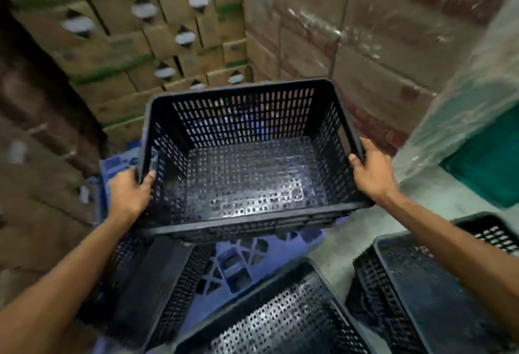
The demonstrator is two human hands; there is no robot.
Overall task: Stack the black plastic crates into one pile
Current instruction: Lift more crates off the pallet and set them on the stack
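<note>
I hold an empty black perforated plastic crate [247, 168] upright in the air at the centre of the view. My left hand [129, 190] grips its left rim and my right hand [370, 169] grips its right rim. Below it, a black crate [157, 277] lies on the blue pallet at the lower left, partly hidden by my left arm. Another black crate [275, 322] sits at the bottom centre. An upturned black crate [421, 292] is at the lower right, with one more black crate [497, 233] behind it.
A blue plastic pallet [238, 266] lies on the concrete floor under the crates. Stacked cardboard boxes [157, 39] and shrink-wrapped boxes [365, 44] wall in the back. Brown cartons [36, 157] stand to the left. A wrapped stack on a green pallet [488, 162] stands at the right.
</note>
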